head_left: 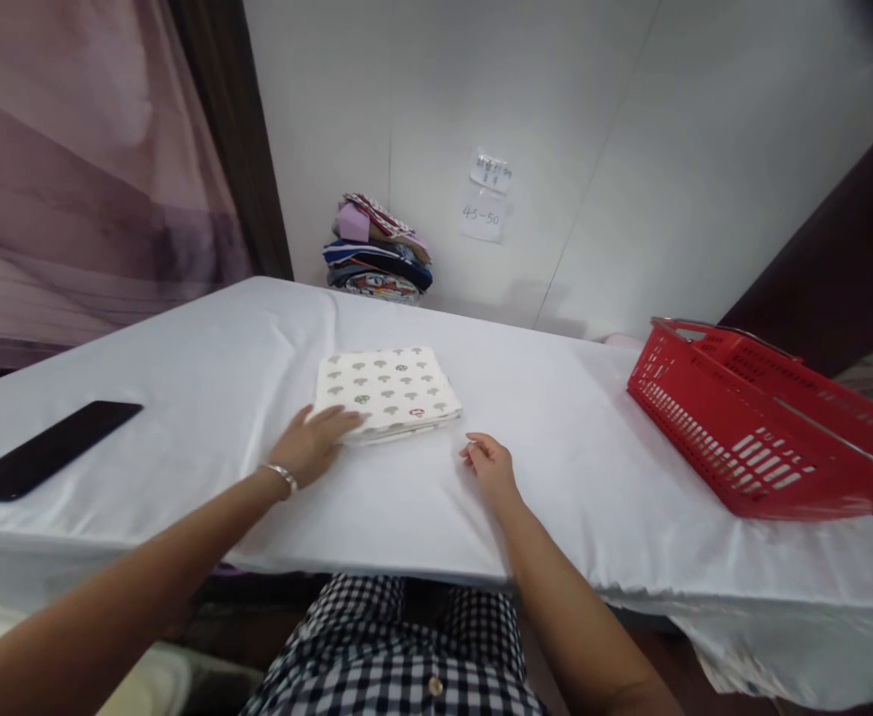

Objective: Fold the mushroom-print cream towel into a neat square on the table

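Note:
A folded white cloth with small printed motifs (pixel 388 390) lies flat on the white-covered table (pixel 556 447). My left hand (pixel 313 445) rests palm down with its fingertips on the cloth's near left corner. A bracelet circles that wrist. My right hand (pixel 488 464) lies on the table just right of the cloth's near right corner, fingers loosely curled, holding nothing and not touching the cloth.
A red plastic basket (pixel 765 428) stands at the table's right end. A black phone (pixel 45 447) lies at the left. A stack of folded coloured cloths (pixel 378 251) sits at the back against the wall, below paper labels (pixel 485 199).

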Demonstrator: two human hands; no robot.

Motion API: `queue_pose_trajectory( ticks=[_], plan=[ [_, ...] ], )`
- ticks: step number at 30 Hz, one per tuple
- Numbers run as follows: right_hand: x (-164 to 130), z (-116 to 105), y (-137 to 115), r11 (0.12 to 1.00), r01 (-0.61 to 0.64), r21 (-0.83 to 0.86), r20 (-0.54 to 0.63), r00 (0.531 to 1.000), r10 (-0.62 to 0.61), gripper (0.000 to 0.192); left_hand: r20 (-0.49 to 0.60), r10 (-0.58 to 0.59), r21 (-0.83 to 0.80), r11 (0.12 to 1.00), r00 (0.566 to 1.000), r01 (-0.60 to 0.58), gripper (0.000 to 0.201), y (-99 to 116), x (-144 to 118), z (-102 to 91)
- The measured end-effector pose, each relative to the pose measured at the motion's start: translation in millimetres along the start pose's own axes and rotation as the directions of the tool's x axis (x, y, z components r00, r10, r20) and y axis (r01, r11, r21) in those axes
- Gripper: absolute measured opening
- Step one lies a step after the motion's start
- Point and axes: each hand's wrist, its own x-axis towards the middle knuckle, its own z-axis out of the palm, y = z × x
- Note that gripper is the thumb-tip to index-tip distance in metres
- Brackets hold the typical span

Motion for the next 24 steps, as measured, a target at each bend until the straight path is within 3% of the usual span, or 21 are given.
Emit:
queue_pose_trajectory(
  ticks=[2, 4, 9, 13, 15, 19, 24],
  plan=[
    [3, 0, -3, 1.0, -0.004, 0.009, -0.036, 0.999, 0.004, 0.033, -0.015, -0.132, 0.002, 0.991, 0.991, 0.132, 0.049, -24, -7, -3.7],
    [9, 2, -7, 1.0, -0.009, 0.009, -0.06, 0.998, 0.01, 0.033, -0.025, -0.168, -0.022, 0.986, 0.985, 0.168, 0.045, -32, -12, -3.6],
    [34, 11, -19, 0.988, 0.008, -0.152, -0.014, 1.0, -0.01, 0.027, -0.107, -0.139, -0.091, 0.987, 0.985, 0.13, 0.046, -8, -7, 6.5],
    [58, 20, -26, 0.889, 0.006, -0.458, -0.005, 1.0, -0.009, 0.038, -0.154, -0.164, -0.101, 0.984, 0.974, 0.149, 0.041, 10, 2, 14.2],
    [66, 25, -26, 0.848, 0.014, -0.53, 0.018, 1.0, -0.005, 0.038, -0.17, -0.179, -0.094, 0.982, 0.969, 0.164, 0.039, 13, 4, 16.4],
    [74, 30, -18, 0.868, 0.078, -0.491, 0.076, 0.996, -0.047, 0.033, -0.169, -0.215, -0.098, 0.975, 0.962, 0.201, 0.036, 15, 5, 17.6],
    [79, 27, -9, 0.914, 0.088, -0.395, 0.033, 0.996, -0.081, 0.032, -0.154, -0.23, -0.107, 0.971, 0.961, 0.215, 0.034, 16, 7, 17.3]
  ],
)
